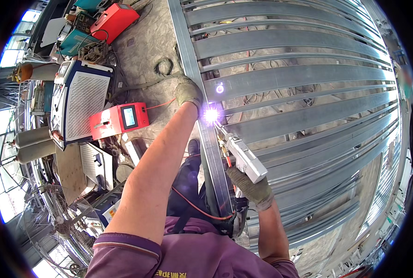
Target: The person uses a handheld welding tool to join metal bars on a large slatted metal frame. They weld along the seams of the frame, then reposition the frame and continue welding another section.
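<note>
My right hand (253,189), in a greenish work glove, grips a white and silver handheld welding gun (244,156). The gun's nozzle points up and left at a bright white-violet weld spark (211,115). That glow sits on the long grey metal beam (184,39), where crosswise slats (294,78) join it, and hides the joint itself. Just beyond the spark, my gloved left hand (189,92) is closed over the beam's left edge; part of its fingers is hidden. A red hose (202,214) curves from near the gun across my legs.
On the left stand a red box with a screen (129,116), a large white machine with a perforated panel (87,99) and another red box (115,22). A caged fan (63,224) is at lower left. Cables (164,67) lie coiled on the concrete floor; slats fill the right side.
</note>
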Motion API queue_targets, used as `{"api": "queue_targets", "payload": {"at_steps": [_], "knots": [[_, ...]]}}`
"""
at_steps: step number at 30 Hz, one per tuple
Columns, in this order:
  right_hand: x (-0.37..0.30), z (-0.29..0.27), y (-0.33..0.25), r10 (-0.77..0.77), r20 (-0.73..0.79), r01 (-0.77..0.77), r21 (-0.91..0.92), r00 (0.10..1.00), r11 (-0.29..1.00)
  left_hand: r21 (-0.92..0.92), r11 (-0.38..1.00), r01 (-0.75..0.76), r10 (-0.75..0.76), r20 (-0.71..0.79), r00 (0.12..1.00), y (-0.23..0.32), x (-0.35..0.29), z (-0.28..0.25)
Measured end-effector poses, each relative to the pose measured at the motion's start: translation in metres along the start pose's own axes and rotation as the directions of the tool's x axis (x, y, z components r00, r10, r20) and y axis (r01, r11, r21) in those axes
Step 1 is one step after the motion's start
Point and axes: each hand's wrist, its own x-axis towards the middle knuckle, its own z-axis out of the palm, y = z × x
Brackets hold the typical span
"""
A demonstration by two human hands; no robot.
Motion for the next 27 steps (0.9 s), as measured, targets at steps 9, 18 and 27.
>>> {"api": "queue_targets", "payload": {"at_steps": [9, 18, 27], "knots": [[0.0, 0.004, -0.002, -0.022, -0.019, 0.023, 0.085, 1.0, 0.996, -0.2, 0.979, -0.023, 0.006, -0.088, 0.996, -0.021, 0.026, 0.029], [-0.001, 0.002, 0.001, -0.012, -0.028, 0.013, 0.047, 1.0, 0.999, 0.141, 0.975, -0.171, 0.196, -0.193, 0.961, -0.015, 0.019, 0.027], [-0.001, 0.004, 0.002, -0.021, -0.044, 0.023, 0.023, 0.999, 0.999, -0.349, 0.936, 0.036, -0.064, -0.068, 0.996, -0.003, 0.01, 0.015]]}}
